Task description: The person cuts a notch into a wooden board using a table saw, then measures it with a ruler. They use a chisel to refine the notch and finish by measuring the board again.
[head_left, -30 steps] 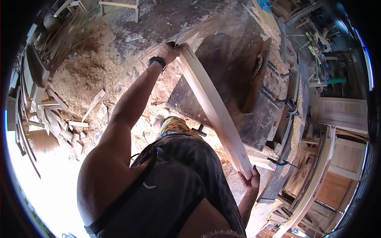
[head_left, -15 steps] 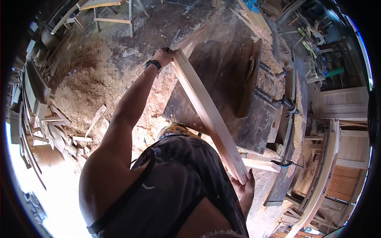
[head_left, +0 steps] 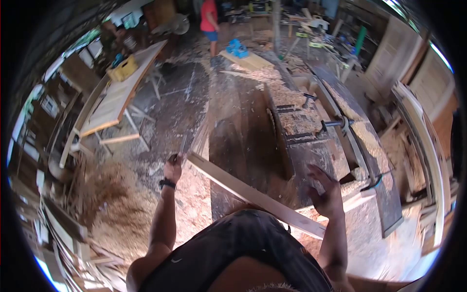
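Note:
A pale wooden board (head_left: 253,194) lies slantwise across the near edge of the dark worktable (head_left: 228,146), in front of my body. Just left of its far end is my left hand (head_left: 173,168), wearing a wristwatch, its fingers closed on a thin grey blade-like strip (head_left: 184,144). The strip's kind is too blurred to name. My right hand (head_left: 325,192) is raised over the right part of the table, off the board, with fingers apart and nothing in them. My right forearm hides the board's near end.
Clamps (head_left: 332,124) and wood shavings (head_left: 301,124) sit on the table's right side. A blue power tool (head_left: 237,48) rests on boards farther back. At left, a panel on trestles (head_left: 124,90) carries a yellow crate (head_left: 122,69). A person in a red shirt (head_left: 209,17) stands at the back.
My right hand has let go of the board's near end and moved up over the table. My left hand has come off the far end. The head view has tilted up.

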A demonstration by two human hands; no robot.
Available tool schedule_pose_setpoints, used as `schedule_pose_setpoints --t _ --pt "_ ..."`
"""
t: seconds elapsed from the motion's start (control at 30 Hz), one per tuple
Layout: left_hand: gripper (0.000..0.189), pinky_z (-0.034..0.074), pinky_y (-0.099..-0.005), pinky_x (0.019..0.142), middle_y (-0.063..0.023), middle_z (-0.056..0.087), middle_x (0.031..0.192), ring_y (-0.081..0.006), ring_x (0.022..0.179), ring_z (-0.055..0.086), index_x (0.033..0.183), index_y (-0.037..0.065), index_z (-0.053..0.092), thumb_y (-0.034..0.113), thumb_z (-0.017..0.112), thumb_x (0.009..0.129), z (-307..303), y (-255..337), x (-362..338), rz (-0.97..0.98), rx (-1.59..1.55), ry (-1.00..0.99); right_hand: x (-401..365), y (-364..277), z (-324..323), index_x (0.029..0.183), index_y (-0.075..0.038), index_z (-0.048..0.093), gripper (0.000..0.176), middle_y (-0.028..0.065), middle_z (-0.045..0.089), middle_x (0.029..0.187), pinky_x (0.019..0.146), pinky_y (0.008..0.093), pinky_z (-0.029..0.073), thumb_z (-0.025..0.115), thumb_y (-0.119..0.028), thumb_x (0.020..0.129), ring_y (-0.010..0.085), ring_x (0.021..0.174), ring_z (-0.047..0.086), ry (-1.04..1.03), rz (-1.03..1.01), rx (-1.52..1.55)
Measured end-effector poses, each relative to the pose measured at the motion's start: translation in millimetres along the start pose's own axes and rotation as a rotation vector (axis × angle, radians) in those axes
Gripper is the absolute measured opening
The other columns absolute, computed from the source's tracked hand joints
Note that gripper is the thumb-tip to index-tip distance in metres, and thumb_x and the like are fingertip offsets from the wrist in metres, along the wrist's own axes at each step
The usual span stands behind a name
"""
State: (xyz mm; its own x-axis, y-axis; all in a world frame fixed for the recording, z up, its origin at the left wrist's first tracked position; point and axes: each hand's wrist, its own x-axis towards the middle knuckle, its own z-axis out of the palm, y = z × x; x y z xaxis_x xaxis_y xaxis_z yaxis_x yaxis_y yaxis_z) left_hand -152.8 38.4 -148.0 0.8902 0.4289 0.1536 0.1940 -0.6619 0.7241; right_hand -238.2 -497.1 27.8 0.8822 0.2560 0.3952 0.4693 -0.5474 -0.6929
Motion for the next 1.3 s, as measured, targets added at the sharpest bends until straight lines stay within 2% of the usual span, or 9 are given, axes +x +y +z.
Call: schedule_pose_setpoints --t 0.03,0.07,0.33,0.4,0.8,0.87,0.97,1.07,1.3 --pt "0.05 0.043 -0.0377 0.056 -0.01 0.055 0.062 -0.0191 0.058 0.054 0.088 0.005 0.065 0.053 0.056 0.099 12.4 -17.9 5.5 0.125 -0.042 0.066 14.1 -20.2 -3.4 0.135 0.001 0.057 0.062 0.0232 0.066 0.127 0.091 0.0392 0.055 0.074 0.001 0.076 0.0334 0.103 0.071 0.0 -0.136 0.051" --pt "0.051 0.053 -0.0444 0.077 -0.022 0.072 0.093 -0.0402 0.091 0.07 0.109 0.006 0.071 0.053 0.057 0.098 4.8 -12.0 3.9 0.041 0.028 -0.041 28.3 -44.0 -5.7 0.134 0.0 0.058 0.06 0.022 0.067 0.126 0.091 0.0403 0.056 0.074 0.001 0.076 0.0329 0.101 0.072 -0.002 -0.241 0.213" --pt "0.038 0.05 -0.0369 0.065 -0.0175 0.07 0.086 -0.0251 0.072 0.067 0.123 0.005 0.067 0.031 0.067 0.096 7.9 4.2 -23.5 0.214 -0.018 -0.142 87.0 -134.7 12.9 0.135 0.006 0.053 0.05 0.028 0.069 0.116 0.077 0.0375 0.061 0.066 -0.014 0.092 0.029 0.087 0.074 0.079 -1.041 0.654" --pt "0.047 0.05 -0.0315 0.064 -0.0122 0.07 0.085 -0.0132 0.07 0.065 0.136 0.006 0.06 0.021 0.072 0.093 18.0 -13.2 -21.6 0.296 -0.142 -0.123 88.6 -137.8 10.3 0.136 0.005 0.052 0.052 0.0275 0.069 0.116 0.077 0.037 0.06 0.067 -0.014 0.091 0.0283 0.086 0.074 0.06 -1.097 0.565" --pt "0.049 0.054 -0.0317 0.072 -0.0141 0.073 0.087 -0.0154 0.077 0.07 0.136 0.006 0.061 0.019 0.074 0.091 12.1 -6.3 -24.2 0.257 0.001 -0.132 77.7 -147.3 -34.4 0.143 0.004 0.046 0.065 0.0245 0.071 0.112 0.073 0.0336 0.059 0.071 -0.015 0.086 0.0243 0.08 0.073 0.023 -1.163 0.231" --pt "0.049 0.054 -0.0297 0.076 -0.0123 0.074 0.09 -0.0113 0.083 0.068 0.137 0.006 0.06 0.019 0.073 0.092 16.9 -8.2 -22.5 0.23 -0.089 -0.131 75.9 -143.0 -29.8 0.145 0.004 0.045 0.068 0.024 0.071 0.111 0.073 0.0331 0.059 0.072 -0.015 0.085 0.0237 0.079 0.072 0.006 -1.148 0.257" --pt "0.042 0.057 -0.0412 0.075 -0.0181 0.073 0.096 -0.0316 0.089 0.073 0.13 0.012 0.064 0.032 0.07 0.093 24.2 -24.2 -18.1 0.261 0.069 -0.067 80.4 -120.8 0.4 0.146 0.003 0.044 0.071 0.0233 0.072 0.11 0.072 0.0322 0.058 0.073 -0.015 0.084 0.0227 0.078 0.072 -0.04 -1.018 0.378" --pt "0.035 0.057 -0.0458 0.073 -0.0187 0.072 0.095 -0.0394 0.088 0.07 0.119 0.014 0.065 0.036 0.07 0.091 17.2 -1.8 -24.6 0.174 0.188 -0.042 73.0 -75.4 57.0 0.145 0.002 0.047 0.075 0.0198 0.068 0.124 0.085 0.0367 0.059 0.071 0.005 0.074 0.0264 0.096 0.073 -0.217 -0.277 0.7" --pt "0.033 0.058 -0.0458 0.073 -0.0131 0.074 0.092 -0.0362 0.085 0.072 0.11 0.017 0.072 0.039 0.075 0.086 7.7 14.4 -45.3 0.217 0.267 0.097 -7.1 102.5 184.3 0.151 -0.004 0.042 0.072 0.018 0.061 0.138 0.092 0.0374 0.054 0.075 -0.009 0.087 0.0287 0.115 0.065 -0.398 0.071 -0.045"
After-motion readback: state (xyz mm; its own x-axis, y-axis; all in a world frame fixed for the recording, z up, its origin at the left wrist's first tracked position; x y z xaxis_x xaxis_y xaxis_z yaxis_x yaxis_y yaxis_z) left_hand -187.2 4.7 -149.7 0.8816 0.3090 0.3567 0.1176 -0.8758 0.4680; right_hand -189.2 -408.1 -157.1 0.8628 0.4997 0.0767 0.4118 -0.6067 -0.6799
